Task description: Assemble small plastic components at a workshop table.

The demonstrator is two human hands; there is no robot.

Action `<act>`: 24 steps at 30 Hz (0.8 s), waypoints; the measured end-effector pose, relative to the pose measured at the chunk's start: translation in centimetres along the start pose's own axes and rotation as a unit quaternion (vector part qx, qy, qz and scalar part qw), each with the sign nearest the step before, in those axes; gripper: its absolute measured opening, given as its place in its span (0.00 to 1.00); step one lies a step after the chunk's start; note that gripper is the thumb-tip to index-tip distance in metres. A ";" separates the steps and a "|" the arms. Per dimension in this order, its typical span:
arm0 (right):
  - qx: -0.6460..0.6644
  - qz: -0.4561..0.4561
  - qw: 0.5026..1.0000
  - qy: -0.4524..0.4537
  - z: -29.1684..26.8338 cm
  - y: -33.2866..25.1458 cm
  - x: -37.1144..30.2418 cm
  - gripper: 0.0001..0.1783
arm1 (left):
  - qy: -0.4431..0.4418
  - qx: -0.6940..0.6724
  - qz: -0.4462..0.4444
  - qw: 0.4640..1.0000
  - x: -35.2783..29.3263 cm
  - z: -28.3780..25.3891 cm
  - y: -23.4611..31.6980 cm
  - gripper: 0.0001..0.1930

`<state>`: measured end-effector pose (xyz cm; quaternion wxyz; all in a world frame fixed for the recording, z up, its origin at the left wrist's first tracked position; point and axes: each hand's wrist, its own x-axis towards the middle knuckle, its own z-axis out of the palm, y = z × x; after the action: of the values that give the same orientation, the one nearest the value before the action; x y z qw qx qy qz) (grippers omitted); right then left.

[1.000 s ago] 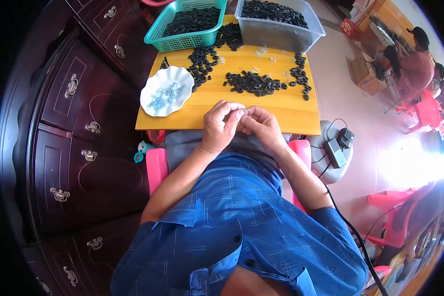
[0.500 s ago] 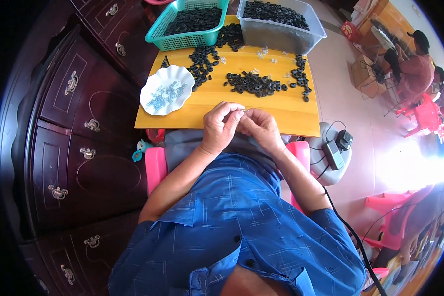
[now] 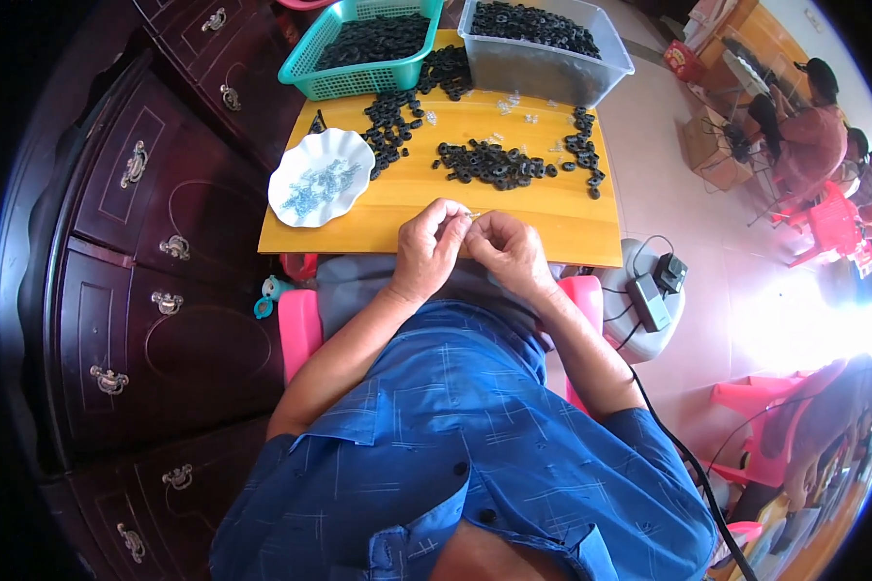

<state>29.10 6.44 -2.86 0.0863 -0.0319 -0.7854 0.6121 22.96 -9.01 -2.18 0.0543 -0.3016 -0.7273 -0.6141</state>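
Close together at the table's near edge, both my hands are pinched. My left hand (image 3: 426, 248) grips a tiny clear piece (image 3: 473, 215) between thumb and forefinger; its exact kind is too small to tell. Beside it, my right hand (image 3: 513, 256) has thumb and fingers pressed together, and whatever lies between them is hidden. Beyond the hands a heap of small black rings (image 3: 494, 167) lies on the yellow table (image 3: 378, 229). A white scalloped dish (image 3: 287, 167) at the left holds many small clear pieces (image 3: 322, 190).
A green basket (image 3: 358, 79) and a clear plastic bin (image 3: 543, 76), both full of black parts, stand at the far edge. Dark wooden drawers (image 3: 107, 203) rise at the left. Right of the table, a stool (image 3: 664, 324) bears black adapters (image 3: 649, 302). Other people sit farther right.
My right hand's fingertips have drawn slightly apart from the left's, where they were together at the small piece. The whole view has shifted a little.
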 end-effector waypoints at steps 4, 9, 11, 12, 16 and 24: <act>0.010 -0.005 1.000 0.028 -1.5 0.7 0.5 0.09 | 0.002 -0.029 -0.053 0.998 0.1 -0.3 0.0 0.04; -0.114 -0.027 0.983 0.139 -6.9 1.2 2.2 0.11 | 0.016 -0.082 -0.070 0.994 0.1 -0.8 -1.2 0.05; -0.228 -0.015 0.959 0.167 -8.9 0.1 2.5 0.11 | 0.008 -0.081 -0.075 0.994 0.0 -0.9 -1.5 0.05; -0.258 0.008 0.951 0.168 -9.4 -0.5 2.7 0.12 | 0.001 -0.078 -0.079 0.994 -0.1 -1.0 -1.6 0.05; -0.316 0.009 0.936 0.154 -11.1 1.7 3.8 0.12 | -0.006 -0.077 -0.075 0.994 0.0 -0.9 -1.8 0.05; -0.395 0.055 0.904 0.152 -10.9 2.2 5.6 0.14 | -0.006 -0.070 -0.077 0.995 -0.1 -1.4 -2.5 0.07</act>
<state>25.38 18.25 -1.85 0.1514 -0.1990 -0.9373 0.2427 21.34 -10.45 -4.03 -0.0188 -0.2516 -0.7037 -0.6641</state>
